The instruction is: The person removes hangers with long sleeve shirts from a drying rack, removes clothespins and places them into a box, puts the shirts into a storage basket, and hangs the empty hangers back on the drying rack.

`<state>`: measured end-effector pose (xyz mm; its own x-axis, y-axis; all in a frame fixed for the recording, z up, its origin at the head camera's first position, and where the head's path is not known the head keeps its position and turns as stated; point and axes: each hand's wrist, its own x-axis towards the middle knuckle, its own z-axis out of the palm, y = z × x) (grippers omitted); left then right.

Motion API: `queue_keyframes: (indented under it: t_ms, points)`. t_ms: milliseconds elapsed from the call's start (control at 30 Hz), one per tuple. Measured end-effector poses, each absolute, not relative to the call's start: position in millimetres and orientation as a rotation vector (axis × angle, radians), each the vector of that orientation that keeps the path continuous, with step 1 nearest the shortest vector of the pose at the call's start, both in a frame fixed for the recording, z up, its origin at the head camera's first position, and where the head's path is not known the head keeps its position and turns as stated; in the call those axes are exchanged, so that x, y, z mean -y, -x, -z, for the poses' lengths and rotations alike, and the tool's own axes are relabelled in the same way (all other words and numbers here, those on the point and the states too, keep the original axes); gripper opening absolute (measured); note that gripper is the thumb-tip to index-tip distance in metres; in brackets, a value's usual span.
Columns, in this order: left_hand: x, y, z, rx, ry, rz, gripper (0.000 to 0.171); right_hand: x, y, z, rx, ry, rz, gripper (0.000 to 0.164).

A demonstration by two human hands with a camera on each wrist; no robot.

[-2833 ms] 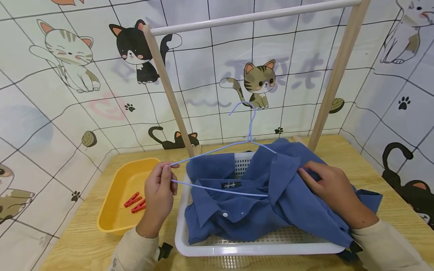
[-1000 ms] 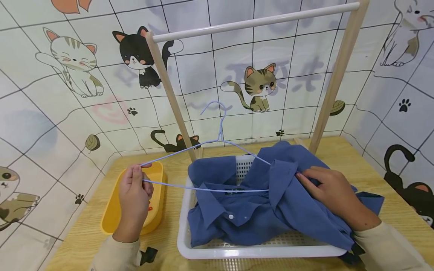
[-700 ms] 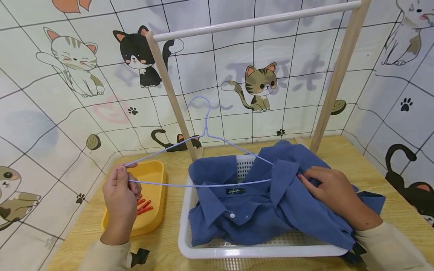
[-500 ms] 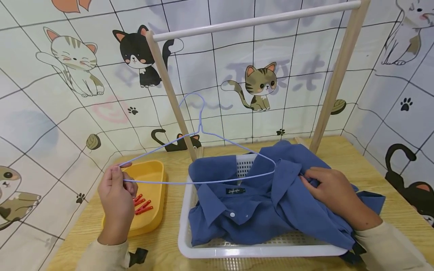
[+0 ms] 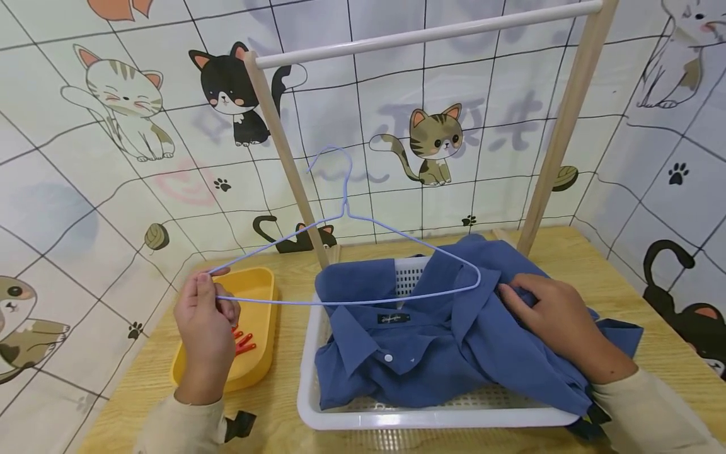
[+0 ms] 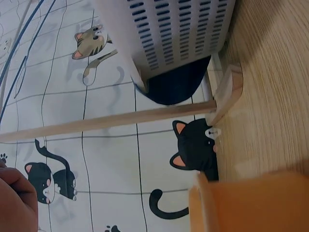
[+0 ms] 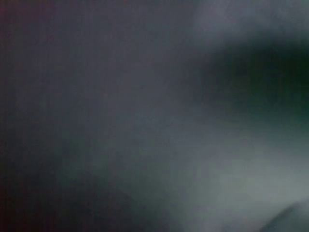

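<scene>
My left hand [image 5: 204, 328] pinches the left end of a light-blue wire hanger [image 5: 345, 202], whose hook points up. The hanger's rounded right end shows whole, in front of the collar of a blue button-up shirt [image 5: 408, 388]. My right hand [image 5: 558, 315] grips the shirt's fabric beside the collar; folds hide some fingertips. Beneath the shirt is a white perforated basket [image 5: 431, 419], with cloth draping over its right side. In the left wrist view, part of the left hand [image 6: 17, 198] and hanger wires [image 6: 24, 63] show. The right wrist view is too dark and blurred to read.
A yellow basin [image 5: 265, 369] with red clothes pegs [image 5: 245, 347] stands left of the basket, partly behind the left hand. Behind the basket rises a wooden rack [image 5: 292, 170] with a white crossbar [image 5: 425, 28]. Cat-patterned walls enclose the wooden table [image 5: 590, 265].
The left hand has drawn the hanger leftward, and its right end has come out from under the shirt's collar. Just now it has shifted slightly back right. The right hand keeps hold of the shirt.
</scene>
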<state>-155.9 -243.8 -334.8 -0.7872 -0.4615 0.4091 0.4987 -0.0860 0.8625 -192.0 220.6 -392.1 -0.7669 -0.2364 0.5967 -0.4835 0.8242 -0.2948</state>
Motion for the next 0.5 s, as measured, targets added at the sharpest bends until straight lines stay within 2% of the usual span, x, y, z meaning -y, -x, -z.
queue_keyframes:
  t_ms: [67,200,500]
  points:
    - [238.0,156.6,334.9,1.603,0.028,1.912,0.032,-220.8,189.7,389.5,2.438,-0.46,-0.68,0.007]
    - [225.8,159.9,332.9,1.665,0.032,1.876,0.033,-222.1,184.1,382.2,2.328,-0.419,-0.841,0.022]
    - [198.6,167.8,331.6,1.723,0.074,1.886,0.033,-215.5,174.5,368.7,2.222,-0.531,-0.922,0.031]
